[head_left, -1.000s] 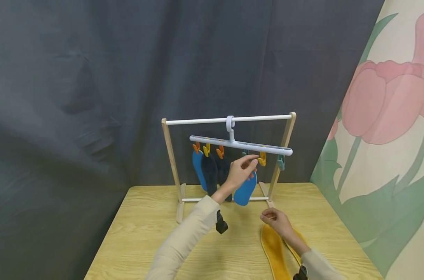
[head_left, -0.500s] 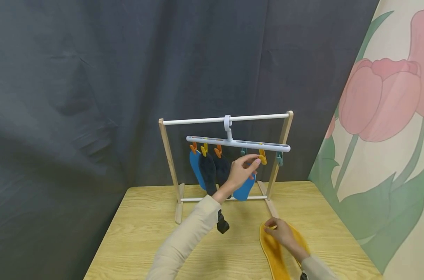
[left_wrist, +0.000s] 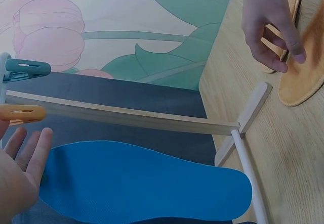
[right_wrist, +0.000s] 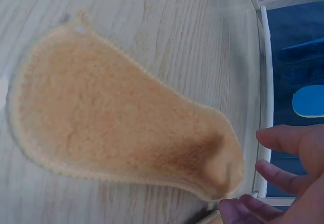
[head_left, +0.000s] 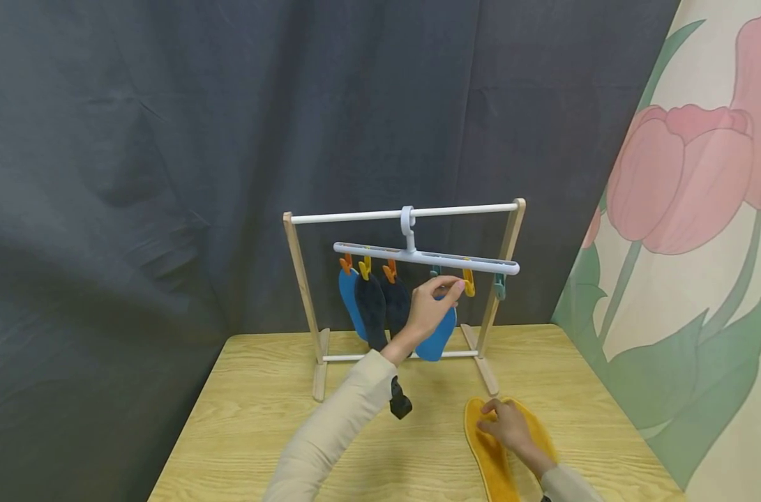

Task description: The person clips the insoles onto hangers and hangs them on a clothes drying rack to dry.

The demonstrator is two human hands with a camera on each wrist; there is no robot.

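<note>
My left hand [head_left: 432, 307] is raised to the light blue hanger [head_left: 455, 262], thumb and index finger pinching the yellow clip [head_left: 469, 284]. In the left wrist view, nothing hangs from that clip [left_wrist: 23, 114]. A blue insole [head_left: 435, 340] dangles just below the left hand. Lower right, my right hand [head_left: 508, 427] hovers over two yellow fuzzy insoles [head_left: 496, 468] lying on the table. Its fingers are loosely bent and parted, with nothing between them. The right wrist view shows its fingertips [right_wrist: 268, 168] near the narrower end of one insole [right_wrist: 111, 107].
The hanger hooks over a white-railed wooden rack [head_left: 512, 240]. Another blue insole [head_left: 351, 300] and two dark ones [head_left: 370, 310] hang from clips at its left. A teal clip [head_left: 500, 286] sits at its right end. A dark curtain [head_left: 167, 174] stands behind the table.
My right hand has moved down and slightly right, over the yellow insoles. The left hand stays at the yellow clip, which leaned to one side and now hangs straighter. The view shifted slightly.
</note>
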